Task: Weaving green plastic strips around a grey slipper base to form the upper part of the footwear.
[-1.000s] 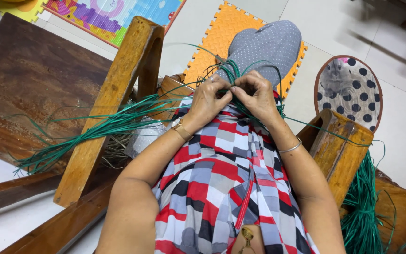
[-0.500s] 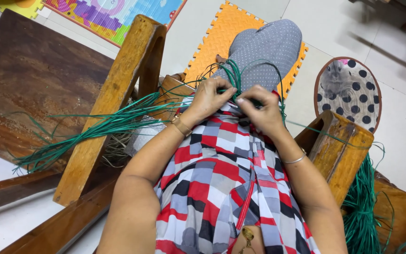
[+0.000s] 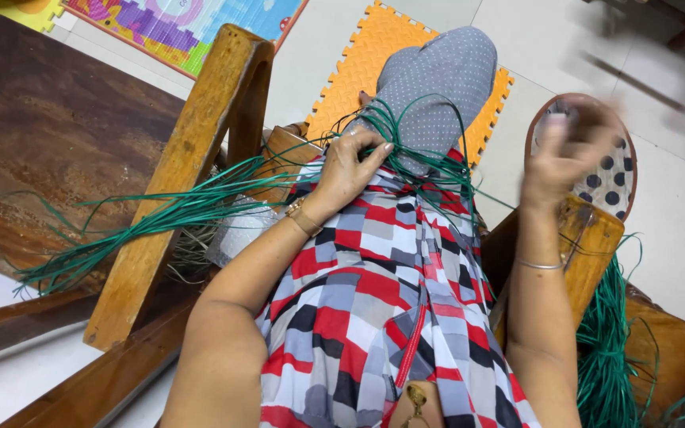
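1. Head view, hands: the left hand (image 3: 352,165) rests on the lap with its wrist bent and its fingers curled down, pinching a cluster of thin green cords (image 3: 406,135) against the knee. A gold watch (image 3: 303,218) sits on that wrist.
2. The right hand (image 3: 568,150) is lifted out to the side and blurred with motion. Its fingers look curled in, but I cannot tell whether it is closed on a cord or on nothing. A thin bangle (image 3: 539,265) circles the forearm.
3. The cords are slim, smooth and glossy, like plastic string. They loop over the knee, then fan out to the left in a long loose bundle (image 3: 144,226) that crosses a slanted wooden beam (image 3: 180,174). More of them hang in a thick green hank (image 3: 604,357) at the lower right, beside another wooden post (image 3: 592,246).
4. The beams are varnished yellow-brown wood with rounded ends and a visible grain.
5. The lap is covered by a checked cloth (image 3: 374,301) in red, grey, white and black squares; the knee wears grey fabric with tiny white dots (image 3: 445,79).
6. On the floor lie an orange foam mat (image 3: 374,55) with jigsaw edges, a dark brown marbled slab (image 3: 49,135), and an oval polka-dot sandal (image 3: 616,178) behind the right hand.
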